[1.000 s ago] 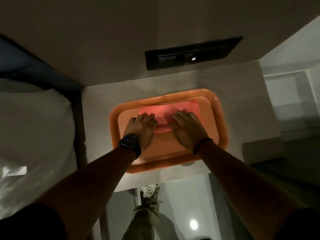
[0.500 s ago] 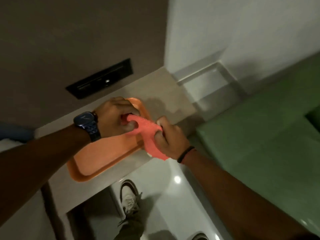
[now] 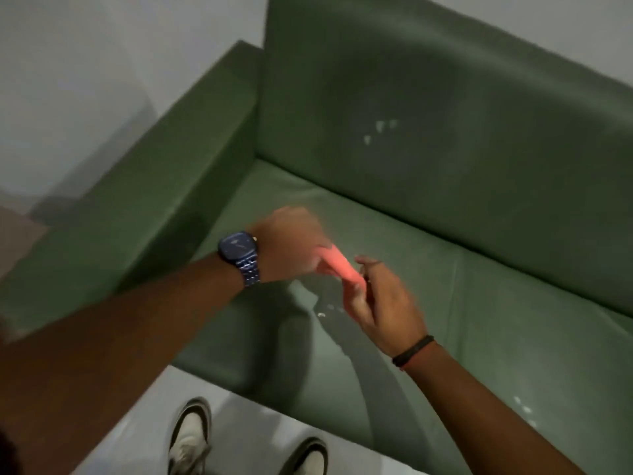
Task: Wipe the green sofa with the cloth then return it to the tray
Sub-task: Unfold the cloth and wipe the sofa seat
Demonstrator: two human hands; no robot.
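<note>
The green sofa (image 3: 394, 207) fills most of the view, with its backrest at the top right and one armrest on the left. Above the seat cushion my left hand (image 3: 291, 245), with a watch on its wrist, and my right hand (image 3: 383, 306) hold the pink cloth (image 3: 339, 265) between them. The cloth is bunched into a narrow roll and blurred by motion. It hangs above the seat, not touching it. The orange tray is out of view.
The sofa's left armrest (image 3: 164, 186) stands against a pale wall (image 3: 85, 80). My two shoes (image 3: 191, 437) stand on the glossy white floor just before the seat's front edge. Pale specks mark the backrest (image 3: 380, 128) and the seat's right end.
Both hands lifted the cloth off the tray and carried it to the right. The view swung from the tray's shelf to the sofa, and the tray has left the frame.
</note>
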